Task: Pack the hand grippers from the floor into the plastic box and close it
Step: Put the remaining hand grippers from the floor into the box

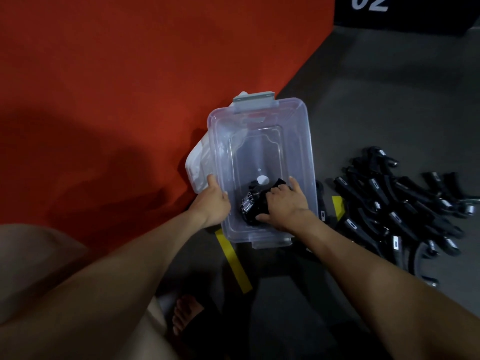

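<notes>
A clear plastic box stands open on the floor, with a grey latch at its far end. My left hand grips the box's near left rim. My right hand is inside the box at its near end, fingers curled on a black hand gripper with a metal spring. Several more black hand grippers lie in a heap on the grey floor to the right of the box. The box's lid lies partly hidden under the box's left side.
A red mat covers the floor to the left and behind the box. Yellow tape strips mark the grey floor near the box. My bare foot in a black sandal is below. A black block with white numerals stands far right.
</notes>
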